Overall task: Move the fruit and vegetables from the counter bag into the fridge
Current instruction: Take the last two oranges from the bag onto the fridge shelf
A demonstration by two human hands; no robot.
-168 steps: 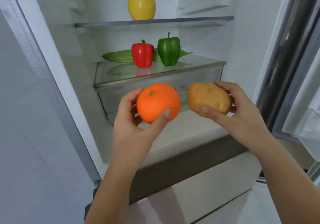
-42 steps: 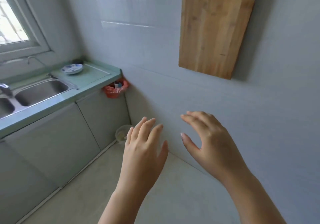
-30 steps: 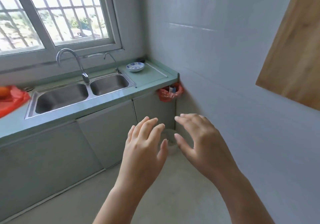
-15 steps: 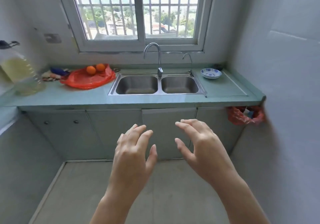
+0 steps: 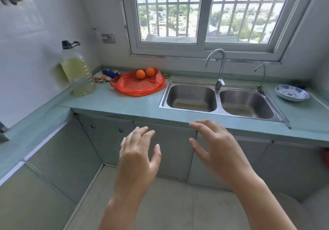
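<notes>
2 oranges [image 5: 140, 74] are lying on the red bag [image 5: 138, 87] at the back of the bench [image 5: 124, 108], left of the sink [image 5: 192, 98]. The left hand [image 5: 137, 156] and right hand [image 5: 217, 147] are being held released, empty, well short of the bag. 1 orange per hand is probably best being cupped from above, keeping clear of the plastic.

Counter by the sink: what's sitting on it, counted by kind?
Oranges: 2
Bag: 1
Bottle: 1
Bowl: 1
Cloth: 1
Total: 6
A small item behind the bag is too unclear to count.
</notes>
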